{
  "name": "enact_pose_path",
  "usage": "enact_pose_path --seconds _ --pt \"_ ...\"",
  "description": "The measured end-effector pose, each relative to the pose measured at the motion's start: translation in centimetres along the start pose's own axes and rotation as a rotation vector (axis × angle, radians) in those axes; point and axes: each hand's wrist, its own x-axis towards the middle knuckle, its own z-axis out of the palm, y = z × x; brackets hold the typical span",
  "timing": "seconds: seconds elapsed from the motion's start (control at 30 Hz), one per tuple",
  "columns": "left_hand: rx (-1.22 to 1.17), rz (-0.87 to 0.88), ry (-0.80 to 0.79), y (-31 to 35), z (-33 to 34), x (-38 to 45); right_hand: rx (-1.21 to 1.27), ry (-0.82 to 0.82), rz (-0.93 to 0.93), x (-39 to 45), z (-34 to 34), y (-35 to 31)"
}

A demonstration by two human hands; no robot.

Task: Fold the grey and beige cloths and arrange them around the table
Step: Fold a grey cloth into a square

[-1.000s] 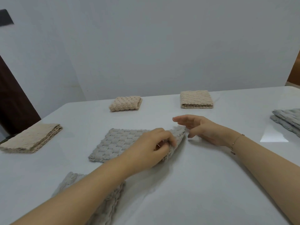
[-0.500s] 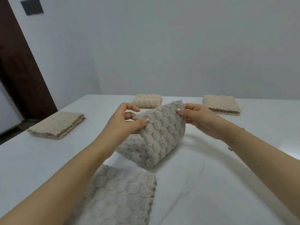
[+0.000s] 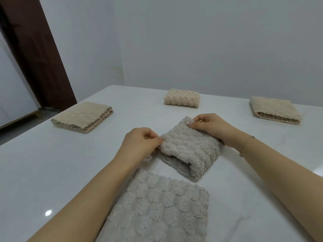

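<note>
I have the grey cloth [image 3: 190,151] doubled over on the white bench [image 3: 52,172], its rounded fold facing me and its loose edges on the far side. My left hand [image 3: 139,145] pinches the cloth's left far corner between thumb and fingertips. My right hand [image 3: 209,128] pinches the right far corner the same way, thumb on top, and a thin bracelet [image 3: 244,145] sits on that wrist. Both forearms reach in from the near edge.

A second grey cloth [image 3: 160,210] lies flat just in front of me, close to the one I hold but not touching it; my left forearm crosses over its left edge.

Three beige cloths sit folded farther out, well apart from each other. One [image 3: 82,117] lies at the left, near the bench's edge, by a dark brown door frame [image 3: 35,49]. A smaller, bumpy one [image 3: 181,98] lies straight ahead at the far side. The third [image 3: 275,110] lies at the far right. A plain pale wall [image 3: 209,41] stands behind the bench.
</note>
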Motion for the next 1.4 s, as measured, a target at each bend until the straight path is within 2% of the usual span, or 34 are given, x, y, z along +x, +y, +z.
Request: enact_pose_path --seconds 0.23,0.37,0.47,0.57,0.63,0.77,0.9,1.0,1.07,1.1,1.17,1.23,1.27,1.4 --pt "0.089 0.040 0.011 -0.8 -0.2 0.2 -0.107 0.089 -0.072 0.3 0.7 0.7" --pt "0.193 0.131 0.059 -1.1 -0.1 0.2 -0.452 0.214 -0.230 -0.8 0.1 0.0" --pt "0.132 0.171 0.036 -0.8 0.3 0.1 -0.608 0.251 -0.320 -3.2 0.0 -1.4" --pt "0.162 0.167 -0.037 -0.9 0.6 0.0 -0.576 0.175 -0.325 -6.2 2.3 -2.0" --pt "0.222 0.168 -0.041 -1.2 0.8 0.0 -0.718 0.081 -0.371 -7.4 4.1 -1.4" --pt "0.200 0.160 -0.028 -1.4 0.9 0.0 -0.931 -0.070 -0.253 -8.0 5.1 0.3" --pt "0.201 0.155 -0.033 -1.4 1.0 0.1 -0.952 -0.102 -0.234 -7.8 5.4 0.9" --pt "0.216 0.131 -0.048 -1.3 0.9 0.2 -0.925 -0.202 -0.190 -7.4 4.9 0.1" --pt "0.173 0.078 -0.081 -1.1 0.6 0.3 -0.761 -0.242 -0.156 -7.2 3.9 -1.0" --pt "0.146 0.051 -0.107 -0.9 0.5 0.3 -0.605 -0.201 -0.150 -7.2 3.2 -1.6" --pt "0.138 0.021 -0.167 -0.3 0.0 0.3 -0.359 -0.007 -0.197 -6.8 1.6 -2.1" --pt "0.174 0.008 -0.222 0.4 -0.4 0.2 -0.418 0.172 -0.206 -5.6 0.0 -2.0" --pt "0.194 -0.002 -0.238 0.7 -0.6 0.1 -0.474 0.189 -0.150 -4.9 -0.7 -2.0" --pt "0.255 -0.044 -0.231 1.6 -0.4 -0.5 -0.521 -0.071 0.184 -3.9 -1.4 -1.9"
